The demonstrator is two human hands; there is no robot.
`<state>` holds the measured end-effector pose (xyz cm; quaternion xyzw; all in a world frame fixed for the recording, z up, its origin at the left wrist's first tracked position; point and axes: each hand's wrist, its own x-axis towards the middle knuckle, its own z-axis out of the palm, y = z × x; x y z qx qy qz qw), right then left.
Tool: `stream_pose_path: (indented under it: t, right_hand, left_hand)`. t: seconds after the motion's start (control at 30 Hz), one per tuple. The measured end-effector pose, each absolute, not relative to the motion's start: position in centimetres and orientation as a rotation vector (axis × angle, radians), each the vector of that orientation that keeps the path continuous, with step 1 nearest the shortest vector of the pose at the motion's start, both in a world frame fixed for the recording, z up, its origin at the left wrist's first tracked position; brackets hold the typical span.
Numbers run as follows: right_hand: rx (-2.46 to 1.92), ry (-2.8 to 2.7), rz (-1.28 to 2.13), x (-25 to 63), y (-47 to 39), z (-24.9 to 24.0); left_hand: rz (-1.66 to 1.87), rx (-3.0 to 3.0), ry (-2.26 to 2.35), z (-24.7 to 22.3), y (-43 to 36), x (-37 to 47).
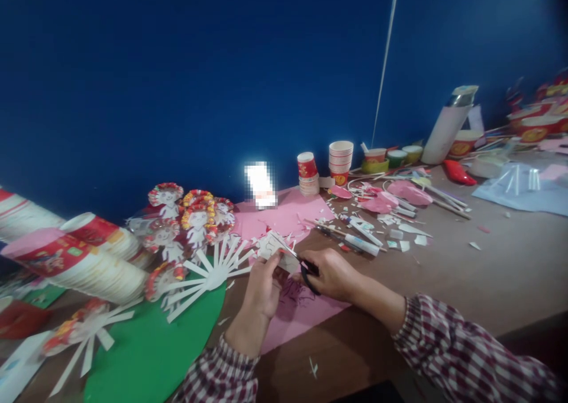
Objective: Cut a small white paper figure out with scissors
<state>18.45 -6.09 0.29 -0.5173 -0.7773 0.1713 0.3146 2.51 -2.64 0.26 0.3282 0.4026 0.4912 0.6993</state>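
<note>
My left hand (pixel 263 284) is closed on a small piece of white paper (pixel 268 244) with dark drawn lines, pinched between thumb and fingers. In my right hand (pixel 335 274) is a pair of scissors (pixel 309 268) with black handles, its blades pointing up and left against the paper. Whether the blades are parted is too blurred to tell. Pink paper (pixel 295 326) with dark marks lies under both hands. Just left of my left hand, a white paper cut into fanned strips (pixel 217 277) rests on a green sheet (pixel 160 338).
Stacked paper cups (pixel 102 276) lie tilted at the left, near several cut-out figures with red and yellow rims (pixel 198 216). Upright cup stacks (pixel 341 160) stand by the blue wall. Pens (pixel 361 243) and paper scraps (pixel 420 240) litter the right, with a white bottle (pixel 448 128) behind.
</note>
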Motion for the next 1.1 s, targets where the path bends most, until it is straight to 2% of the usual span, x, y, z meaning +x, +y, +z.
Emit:
stream_pose_path:
  t: [0.23, 1.1]
  right_hand:
    - [-1.392, -2.048, 0.388, 18.7, -6.1, 0.2]
    - [-1.301, -1.994, 0.489, 18.5, -6.0, -0.1]
  left_hand:
    - [1.109, 0.69, 0.919, 0.7, -3.1, 3.0]
    - [1.091, 0.542, 0.851, 1.4, -3.3, 3.3]
